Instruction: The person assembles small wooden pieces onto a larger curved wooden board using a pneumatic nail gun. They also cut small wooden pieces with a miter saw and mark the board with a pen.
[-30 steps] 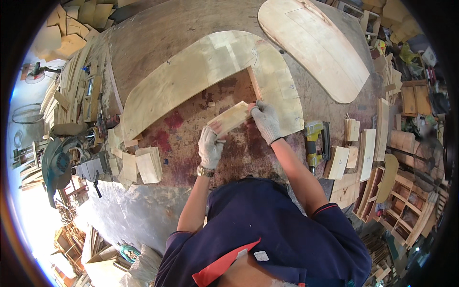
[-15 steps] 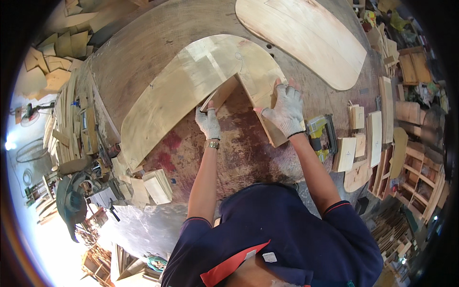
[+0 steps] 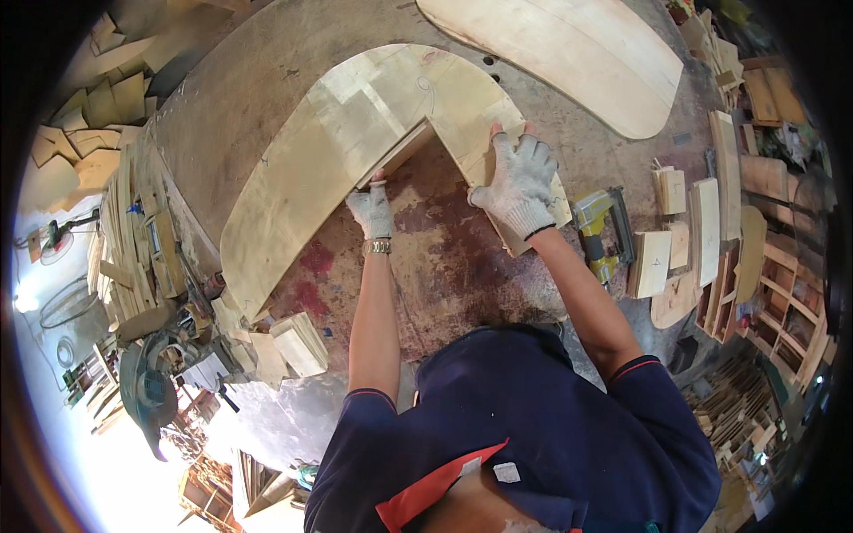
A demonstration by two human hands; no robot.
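A short, straight, pale wooden strip [image 3: 408,148] is held near its lower end by the left hand [image 3: 370,211], gloved in white knit with bare fingertips; the strip is placed along the left inner edge of a large, pale, angled plywood panel [image 3: 298,178] with a rounded outer outline; whether that edge is touched along its whole length cannot be told. The right hand [image 3: 522,178], gloved likewise, is spread wide and laid on the right arm of the panel, its thumb set at the inner edge. The panel is carried by a worn brown counter [image 3: 435,240] stained with red; a yellow-green and black nail gun [image 3: 595,233] is set just beside the panel's right end; a flat, pale, rectangular wooden block [image 3: 651,263] is placed farther right; a long, pale, round-ended wooden board [image 3: 569,64] is laid beyond, apart from the panel.
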